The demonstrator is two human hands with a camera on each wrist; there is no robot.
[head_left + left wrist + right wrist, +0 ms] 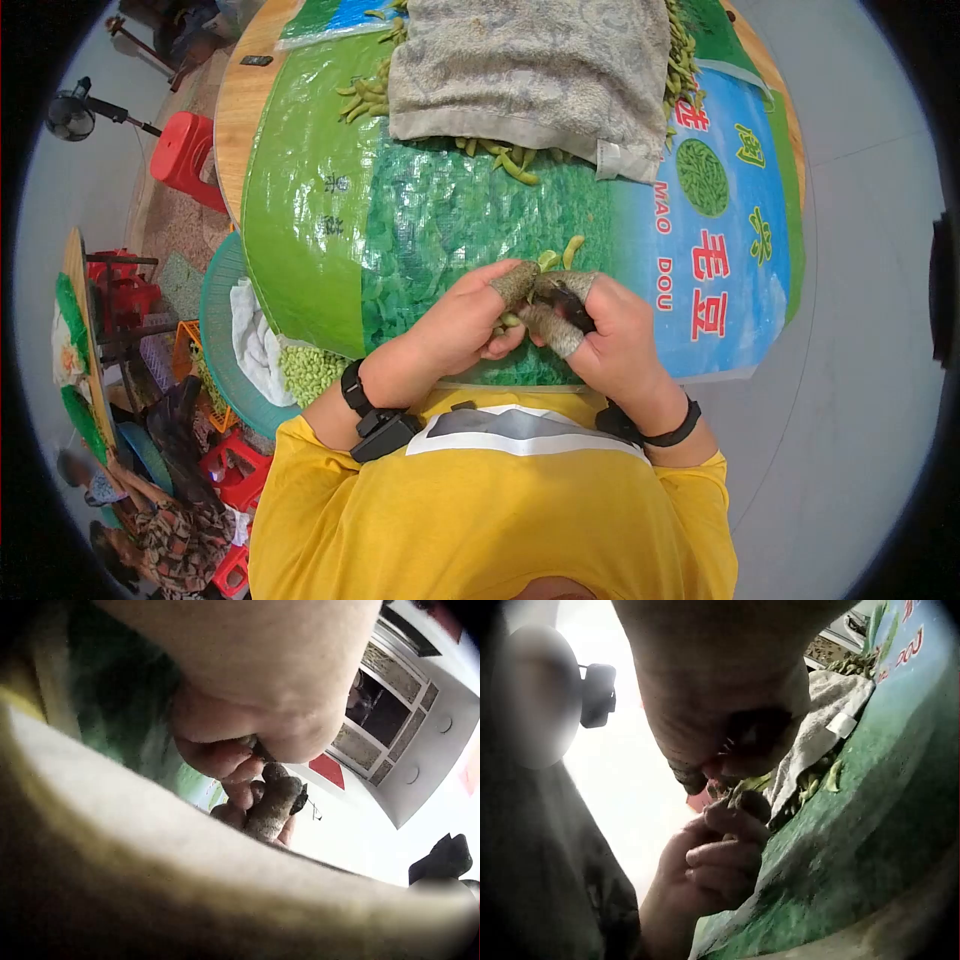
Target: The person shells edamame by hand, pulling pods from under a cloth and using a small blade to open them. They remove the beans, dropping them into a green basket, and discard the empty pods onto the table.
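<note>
My left hand (470, 318) and right hand (615, 325) meet over the printed green sheet, close in front of the yellow shirt. Grey-brown wrapping covers the left thumb and some right-hand digits. Curled left fingers grip a green soybean pod (510, 320). In my right hand sits a small dark object (572, 306), partly hidden by the wrapped digits; I cannot tell its kind. Just beyond the fingertips lie a few loose pods (573, 250). The right wrist view shows a green pod (759, 783) between the two hands.
A grey towel (530, 70) covers a heap of pods (372, 98) at the table's far side. On the left, a teal basket (222, 330) holds shelled beans (312, 372) and a white cloth (255, 340). Red stools (185, 155) and another person (180, 530) are beyond it.
</note>
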